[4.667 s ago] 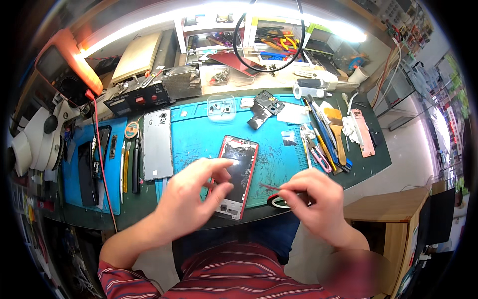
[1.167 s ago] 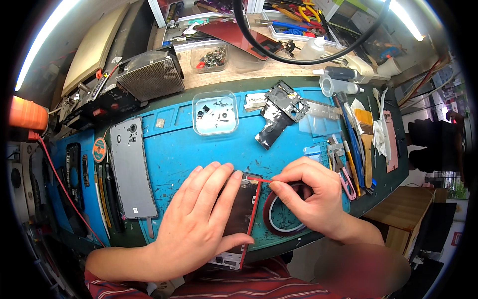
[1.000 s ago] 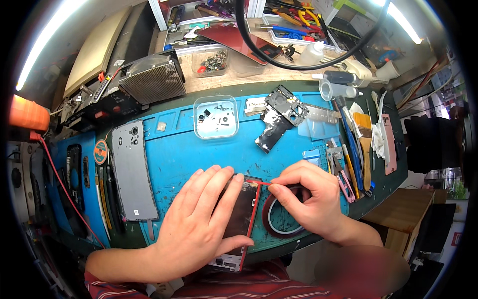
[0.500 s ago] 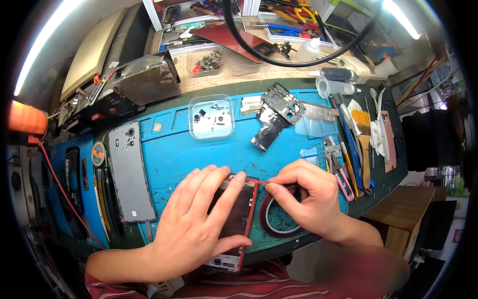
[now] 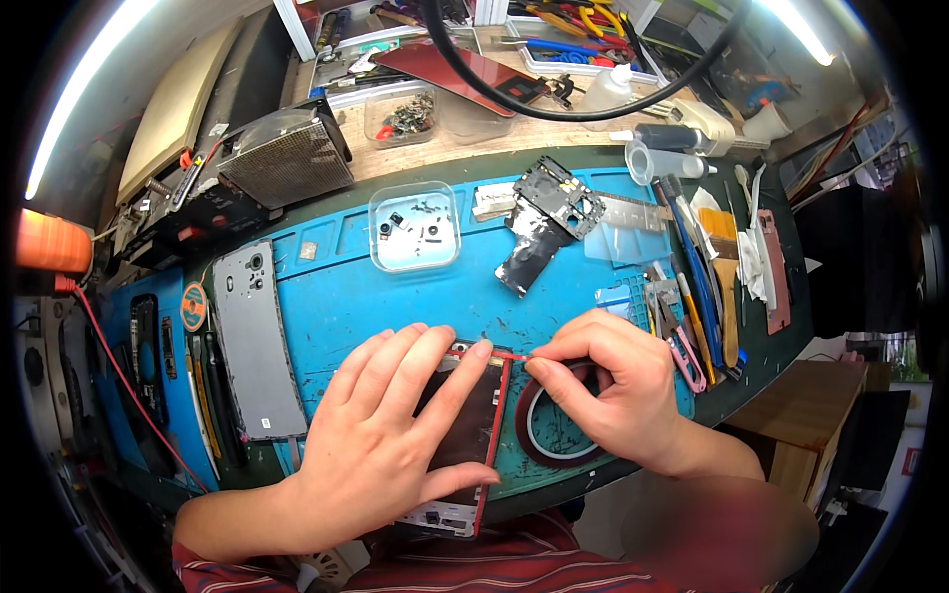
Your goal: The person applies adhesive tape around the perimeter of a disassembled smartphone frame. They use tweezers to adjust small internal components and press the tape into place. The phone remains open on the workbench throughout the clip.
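A phone frame (image 5: 463, 427) with a dark inner face lies near the mat's front edge. My left hand (image 5: 390, 420) rests flat across it, fingers spread, covering much of its left side. Thin red tape (image 5: 497, 425) runs down the frame's right edge. At the top right corner, a short end of red tape (image 5: 513, 357) stretches between my left index fingertip and my right hand (image 5: 613, 390), whose thumb and forefinger pinch it. Partly under the right hand lies a roll of dark red tape (image 5: 524, 427) with a white core.
A grey phone back (image 5: 252, 346) lies at left. Beyond my hands are a clear box of small parts (image 5: 415, 259) and a phone circuit board with black battery-like piece (image 5: 534, 252). Brushes (image 5: 725, 287), pink-handled pliers (image 5: 687, 361) and other tools line the right.
My left index fingertip has shifted slightly right, toward the frame's top corner. The tape end now lies nearer the top edge, still pinched in my right hand. The view has shifted a little.
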A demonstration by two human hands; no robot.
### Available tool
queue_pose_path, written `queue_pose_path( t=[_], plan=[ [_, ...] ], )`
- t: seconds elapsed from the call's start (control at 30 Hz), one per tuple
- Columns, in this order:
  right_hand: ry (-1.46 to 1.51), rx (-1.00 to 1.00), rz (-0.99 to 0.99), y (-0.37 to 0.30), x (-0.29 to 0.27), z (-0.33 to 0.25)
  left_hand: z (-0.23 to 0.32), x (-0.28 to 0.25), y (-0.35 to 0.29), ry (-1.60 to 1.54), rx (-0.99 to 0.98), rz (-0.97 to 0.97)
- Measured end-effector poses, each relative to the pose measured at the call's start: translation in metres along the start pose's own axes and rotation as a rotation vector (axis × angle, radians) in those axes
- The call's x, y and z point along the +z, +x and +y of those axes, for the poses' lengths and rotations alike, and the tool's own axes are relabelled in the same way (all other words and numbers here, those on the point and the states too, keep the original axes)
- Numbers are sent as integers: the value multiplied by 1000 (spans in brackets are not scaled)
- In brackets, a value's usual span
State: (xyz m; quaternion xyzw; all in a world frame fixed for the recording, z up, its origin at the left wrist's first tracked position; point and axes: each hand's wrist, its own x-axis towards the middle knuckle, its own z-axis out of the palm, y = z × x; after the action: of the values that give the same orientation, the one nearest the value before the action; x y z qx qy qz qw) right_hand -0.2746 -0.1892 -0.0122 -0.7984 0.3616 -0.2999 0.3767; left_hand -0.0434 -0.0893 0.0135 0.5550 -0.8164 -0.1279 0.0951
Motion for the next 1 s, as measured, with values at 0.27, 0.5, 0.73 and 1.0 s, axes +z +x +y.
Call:
queue_pose_path(
  t=[0.27, 0.5, 0.73, 1.0],
  plan=[
    [-36, -9, -1, -1, 0, 1, 2, -2, 3, 104, 24, -20],
    [-48, -6, 2, -1, 0, 1, -1, -2, 6, 79, 41, 3],
    [-48, -9, 0, -2, 1, 1, -1, -1, 5, 75, 43, -3],
    [119, 145, -101, 6, -26, -12, 1, 0, 4, 66, 48, 27]
  ],
)
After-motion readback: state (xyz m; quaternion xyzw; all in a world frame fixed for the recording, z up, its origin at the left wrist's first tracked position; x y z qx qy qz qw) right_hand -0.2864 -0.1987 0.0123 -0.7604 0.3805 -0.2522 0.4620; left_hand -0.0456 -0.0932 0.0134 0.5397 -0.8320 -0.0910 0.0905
